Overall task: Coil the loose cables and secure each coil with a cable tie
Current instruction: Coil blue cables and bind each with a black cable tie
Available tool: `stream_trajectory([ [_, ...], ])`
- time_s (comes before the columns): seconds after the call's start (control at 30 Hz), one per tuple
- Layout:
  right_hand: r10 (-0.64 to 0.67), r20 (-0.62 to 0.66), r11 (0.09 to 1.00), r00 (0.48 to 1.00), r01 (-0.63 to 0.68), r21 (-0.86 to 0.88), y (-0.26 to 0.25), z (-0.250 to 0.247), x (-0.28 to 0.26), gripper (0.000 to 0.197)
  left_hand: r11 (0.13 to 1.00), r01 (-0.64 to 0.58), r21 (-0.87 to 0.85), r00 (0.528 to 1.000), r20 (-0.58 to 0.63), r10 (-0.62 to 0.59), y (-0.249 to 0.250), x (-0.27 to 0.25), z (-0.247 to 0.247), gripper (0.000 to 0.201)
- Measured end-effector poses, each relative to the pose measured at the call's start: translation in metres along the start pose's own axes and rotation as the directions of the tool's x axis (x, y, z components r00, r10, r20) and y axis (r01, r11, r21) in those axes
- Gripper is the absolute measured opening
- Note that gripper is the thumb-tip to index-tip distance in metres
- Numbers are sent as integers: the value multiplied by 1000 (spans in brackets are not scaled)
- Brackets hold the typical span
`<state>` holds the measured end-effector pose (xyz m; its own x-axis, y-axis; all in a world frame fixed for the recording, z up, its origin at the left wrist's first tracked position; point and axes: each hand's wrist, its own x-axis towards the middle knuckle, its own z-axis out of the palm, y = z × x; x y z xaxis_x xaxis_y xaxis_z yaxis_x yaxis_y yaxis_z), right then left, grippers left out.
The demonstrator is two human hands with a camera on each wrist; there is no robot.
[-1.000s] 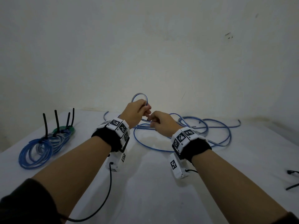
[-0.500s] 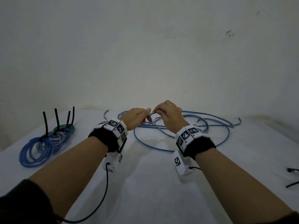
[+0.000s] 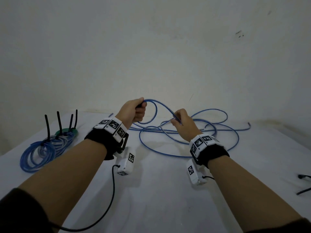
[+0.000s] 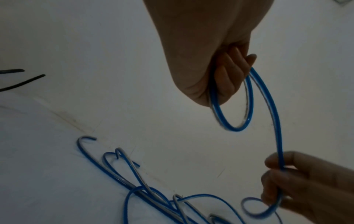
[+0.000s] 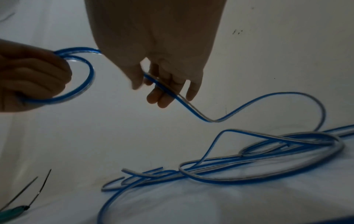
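A long blue and silver cable (image 3: 190, 132) lies in loose tangled loops on the white table (image 3: 159, 190). My left hand (image 3: 134, 110) is raised above it and grips a small loop of that cable (image 4: 232, 106) in curled fingers. From the loop a strand arches over to my right hand (image 3: 180, 119), which pinches the strand (image 5: 162, 86) between thumb and fingers. The rest of the cable (image 5: 249, 159) trails down from the right hand to the tangle. Several finished coils (image 3: 45, 145) with upright black cable ties (image 3: 58, 121) lie at the far left.
Loose black cable ties (image 3: 303, 184) lie at the right edge of the table. A plain wall (image 3: 151, 47) rises directly behind the table. A black cord (image 3: 107, 204) hangs from the left wrist camera across the near table.
My hands have moved apart: the left rose with its small loop, the right slid rightwards along the strand. More cable now arches between them.
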<state>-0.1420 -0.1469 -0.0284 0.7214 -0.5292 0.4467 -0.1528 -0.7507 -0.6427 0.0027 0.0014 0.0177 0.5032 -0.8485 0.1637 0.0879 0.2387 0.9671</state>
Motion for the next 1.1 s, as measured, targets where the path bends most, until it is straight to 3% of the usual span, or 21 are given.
stream_trajectory([
  [0.17,19,-217,1000,976,-14,23,5,6,1,14,989,-27,-143,999,-26,24,3,1,-4,38],
  [0.3,-17,-320,1000,947,13,-15,5,10,5,7,979,-19,-201,1000,-20,15,4,-2,-3,31],
  [0.5,-36,-215,998,976,46,46,-6,26,12,13,973,-130,-189,987,65,144,2,-3,8,29],
  [0.73,-65,15,968,998,59,244,-31,40,11,21,946,-322,34,946,-28,323,-8,5,18,23],
  [0.9,-66,115,980,991,43,195,-38,41,7,22,894,-422,148,879,-172,444,-16,7,18,20],
  [1.0,-82,57,993,995,76,93,-35,43,3,26,883,-466,56,837,-296,461,-11,11,15,20],
  [1.1,9,-3,995,1000,-9,99,-23,41,-1,19,855,-512,-76,786,-442,432,-2,18,1,20],
])
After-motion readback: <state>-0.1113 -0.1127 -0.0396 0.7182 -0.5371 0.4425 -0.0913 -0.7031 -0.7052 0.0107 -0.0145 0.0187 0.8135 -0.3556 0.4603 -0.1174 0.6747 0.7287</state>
